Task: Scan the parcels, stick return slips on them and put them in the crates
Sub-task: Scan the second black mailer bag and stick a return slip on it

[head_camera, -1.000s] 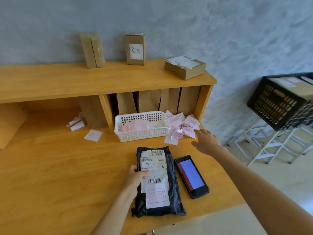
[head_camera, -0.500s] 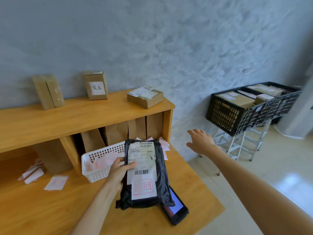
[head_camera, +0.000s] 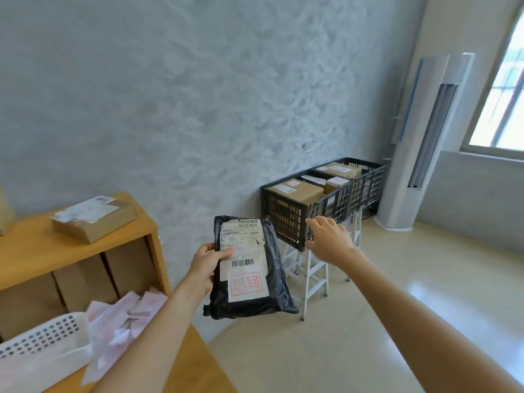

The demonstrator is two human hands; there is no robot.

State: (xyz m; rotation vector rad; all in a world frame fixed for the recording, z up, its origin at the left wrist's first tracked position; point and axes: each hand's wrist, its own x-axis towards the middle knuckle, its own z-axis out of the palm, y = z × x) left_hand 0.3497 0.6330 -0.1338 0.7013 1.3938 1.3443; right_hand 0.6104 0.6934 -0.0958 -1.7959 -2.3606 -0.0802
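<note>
Head view: left grip (head_camera: 206, 267) clasps black parcel's (head_camera: 249, 269) left edge; right grip (head_camera: 329, 241) spread, apart.

slip (head_camera: 248, 285): red stamp "退回" | on black parcel (head_camera: 272, 279) | shipping label (head_camera: 241, 239): print unreadable

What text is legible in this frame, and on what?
"退回", red stamp print on the white return slip stuck to the black parcel held by the left hand.
Shipping label on the same parcel: barcodes visible, print too small to read.
Labels on the boxes in the black crate: too small.
Label on the brown box on the shelf: blurred.
</note>
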